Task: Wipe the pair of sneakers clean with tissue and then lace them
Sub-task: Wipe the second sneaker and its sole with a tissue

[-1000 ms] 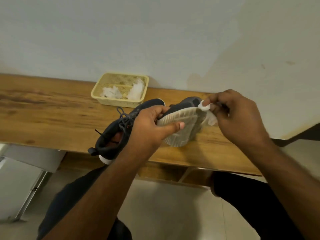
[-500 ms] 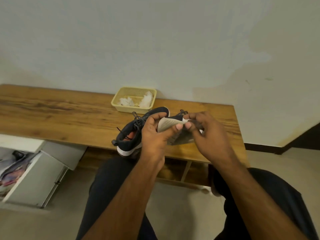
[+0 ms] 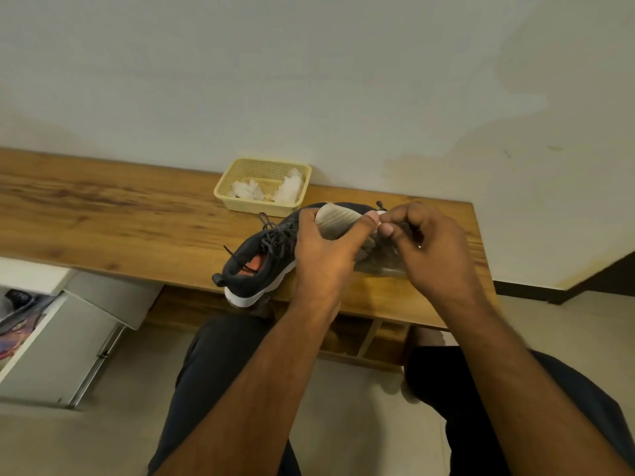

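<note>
right hand (image 3: 434,249) | slid tissue (image 3: 380,212) inward along sole (image 3: 338,219)

Yellow basket (image 3: 229,191) on wooden bench (image 3: 103,214)

Can't see most of the held sneaker (image 3: 338,219): left hand (image 3: 324,250) covers its middle, right hand (image 3: 434,250) hides the toe end. Tissue (image 3: 380,212) shows only as a white sliver btwn fingers (image 3: 388,230). That area's motion-blurred. Worktop (image 3: 103,214) cut off at left edge, both forearms at bottom.
</note>
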